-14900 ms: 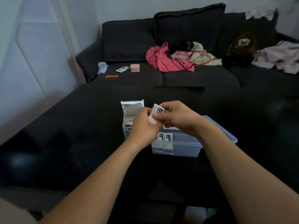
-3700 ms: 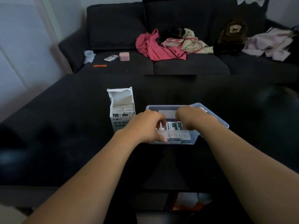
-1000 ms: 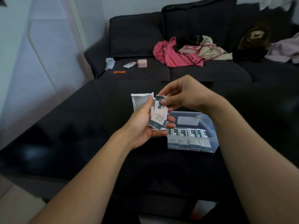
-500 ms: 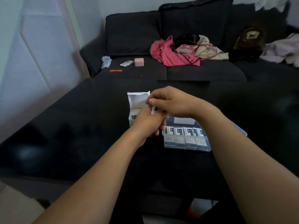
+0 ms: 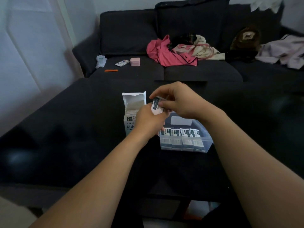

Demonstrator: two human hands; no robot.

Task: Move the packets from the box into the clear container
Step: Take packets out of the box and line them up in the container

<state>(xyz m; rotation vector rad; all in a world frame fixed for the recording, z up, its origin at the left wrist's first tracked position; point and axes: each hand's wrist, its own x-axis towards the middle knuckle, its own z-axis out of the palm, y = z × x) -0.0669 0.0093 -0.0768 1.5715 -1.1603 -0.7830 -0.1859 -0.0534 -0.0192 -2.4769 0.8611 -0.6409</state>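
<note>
Left hand [image 5: 148, 120] hides box [image 5: 130, 119] front; packet [image 5: 156, 106] print blurred

A dim room: a dark table [image 5: 65, 129] near, a dark sofa [image 5: 131, 30] strewn with clothes [image 5: 164, 53] far, a pale wall [image 5: 24, 46] left.

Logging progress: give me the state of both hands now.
Left hand: gripping a small stack of packets.
Right hand: pinching the top of those packets.

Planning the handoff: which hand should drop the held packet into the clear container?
Probably the right hand: it pinches the packet directly above the clear container; the left hand sits nearer the box.
</note>
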